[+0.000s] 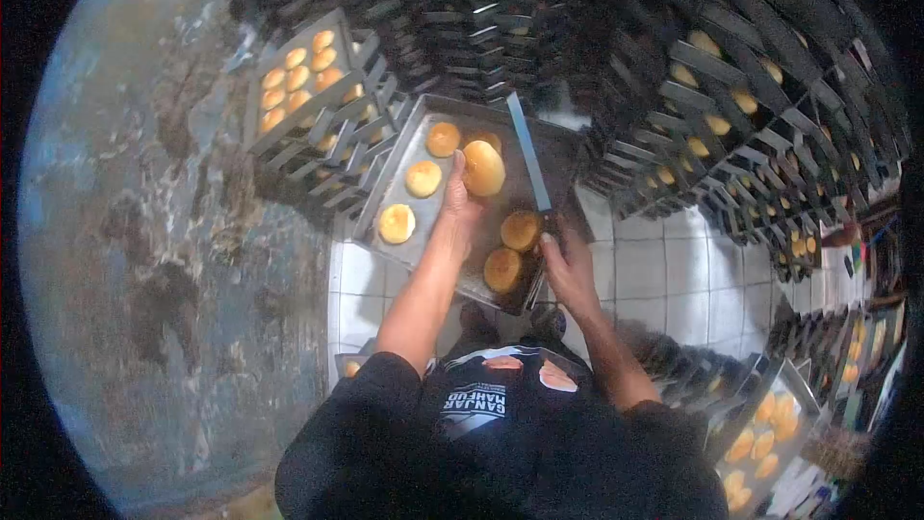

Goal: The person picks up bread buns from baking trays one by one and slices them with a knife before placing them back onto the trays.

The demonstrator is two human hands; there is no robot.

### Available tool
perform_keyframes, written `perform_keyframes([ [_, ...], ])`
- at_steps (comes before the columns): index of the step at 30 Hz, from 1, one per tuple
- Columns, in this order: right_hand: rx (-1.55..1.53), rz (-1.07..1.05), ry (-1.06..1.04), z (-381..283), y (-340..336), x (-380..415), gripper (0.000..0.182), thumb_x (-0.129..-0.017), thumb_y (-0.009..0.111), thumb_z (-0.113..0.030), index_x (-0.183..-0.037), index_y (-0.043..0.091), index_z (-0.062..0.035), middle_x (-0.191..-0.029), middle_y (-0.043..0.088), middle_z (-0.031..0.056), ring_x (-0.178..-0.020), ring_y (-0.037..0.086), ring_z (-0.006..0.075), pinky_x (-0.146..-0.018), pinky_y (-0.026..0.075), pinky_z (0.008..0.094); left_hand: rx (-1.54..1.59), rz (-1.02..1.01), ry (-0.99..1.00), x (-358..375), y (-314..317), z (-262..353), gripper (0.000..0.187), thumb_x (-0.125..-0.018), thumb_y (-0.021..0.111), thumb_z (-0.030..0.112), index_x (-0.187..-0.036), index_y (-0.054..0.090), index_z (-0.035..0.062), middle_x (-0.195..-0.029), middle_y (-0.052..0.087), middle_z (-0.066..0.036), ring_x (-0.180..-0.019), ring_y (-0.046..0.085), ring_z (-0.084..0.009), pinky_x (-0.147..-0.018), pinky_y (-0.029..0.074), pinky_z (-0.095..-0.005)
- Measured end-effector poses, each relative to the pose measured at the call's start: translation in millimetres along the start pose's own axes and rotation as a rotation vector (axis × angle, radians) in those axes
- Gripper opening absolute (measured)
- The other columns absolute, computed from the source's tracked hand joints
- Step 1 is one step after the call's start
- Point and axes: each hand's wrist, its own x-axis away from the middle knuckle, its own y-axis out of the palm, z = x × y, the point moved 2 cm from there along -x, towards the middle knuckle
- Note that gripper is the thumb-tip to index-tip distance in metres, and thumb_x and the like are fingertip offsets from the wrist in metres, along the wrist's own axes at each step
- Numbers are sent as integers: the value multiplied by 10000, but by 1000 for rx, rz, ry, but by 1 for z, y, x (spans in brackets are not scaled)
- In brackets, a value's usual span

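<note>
My left hand (464,200) is closed around a round golden bun (484,169), lifted above a metal baking tray (438,252). In my right hand (570,265) is a long straight-bladed knife (528,154); its blade points away from me over the tray, and my fingers mostly hide the handle. On the tray's left side sit separate browned buns, one at the back (443,140), one in the middle (423,178) and one nearer me (397,223). Two more buns (502,271) lie close to my right hand. Another is partly hidden behind the held bun.
Left of the tray stands a stack of trays, the top tray (252,125) full of buns. Dark tray racks (664,125) rise ahead and to the right. A tray of buns (799,387) is at lower right. White floor tiles (640,274) and a worn grey surface (144,260) show.
</note>
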Motion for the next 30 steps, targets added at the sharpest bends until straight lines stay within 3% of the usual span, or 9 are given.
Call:
perform_keyframes([
  [1, -8, -20, -10, -6, 8, -2, 470, -998, 567, -250, -1351, 527, 57, -983, 681, 143, -790, 648, 203, -733, 529, 359, 0, 7, 22, 7, -2, 9, 634, -826, 738, 605, -1243, 617, 144, -1144, 691, -45, -1029, 667, -222, -867, 555, -418],
  [3, 41, -144, 42, -21, 22, -5, 439, -1021, 560, -224, -1390, 528, 12, -1059, 707, 174, -965, 670, 190, -830, 519, 332, 98, -59, 40, 20, -2, 20, 637, -799, 763, 610, -1220, 627, 151, -1113, 702, -25, -1000, 676, -205, -842, 559, -405],
  [4, 160, -28, -289, -22, 31, -8, 406, -999, 583, -190, -1343, 567, 25, -1049, 702, 222, -957, 690, 239, -826, 522, 347, 100, -16, 106, 25, -2, 26, 632, -781, 785, 601, -1197, 636, 149, -1097, 705, -10, -984, 682, -193, -849, 561, -399],
  [5, 153, -41, -296, -25, 36, -6, 406, -999, 583, -190, -1343, 567, 25, -1049, 702, 222, -957, 690, 239, -826, 522, 347, 100, -11, 122, 32, -3, 32, 632, -781, 785, 601, -1197, 636, 149, -1097, 705, -10, -984, 682, -193, -849, 561, -399],
  [7, 125, -129, -145, -41, 44, -1, 399, -982, 597, -172, -1322, 577, 37, -1034, 691, 270, -943, 704, 305, -834, 523, 364, 134, -62, 138, 44, 0, 43, 543, -831, 751, 574, -1166, 661, 156, -1078, 721, -7, -988, 690, -180, -893, 566, -364],
  [14, 85, -144, -194, -48, 51, 22, 398, -976, 603, -163, -1319, 582, 40, -1034, 695, 279, -924, 710, 316, -845, 528, 373, 112, -69, 231, 52, -7, 66, 521, -810, 769, 577, -1114, 688, 162, -1047, 736, 15, -952, 708, -152, -866, 575, -344],
  [17, 130, -108, -330, -36, 48, 36, 399, -973, 611, -160, -1318, 584, 38, -1042, 695, 282, -940, 716, 309, -843, 530, 382, 149, -138, 205, 55, -7, 72, 498, -817, 781, 542, -1122, 685, 161, -1051, 736, 12, -951, 709, -151, -871, 578, -343],
  [22, 102, -134, -107, -64, 49, 23, 385, -965, 613, -151, -1299, 595, 39, -1063, 680, 306, -992, 707, 380, -858, 533, 394, 93, -148, 91, 74, 5, 45, 471, -845, 791, 452, -1169, 656, 138, -1059, 728, -5, -941, 710, -166, -867, 593, -342],
  [30, 192, -178, -168, -38, 40, 58, 404, -956, 620, -151, -1307, 578, 44, -1062, 675, 312, -1014, 697, 402, -849, 542, 409, 34, -176, 190, 71, -6, 75, 420, -869, 776, 414, -1144, 666, 116, -1074, 724, -22, -954, 704, -175, -863, 583, -342],
])
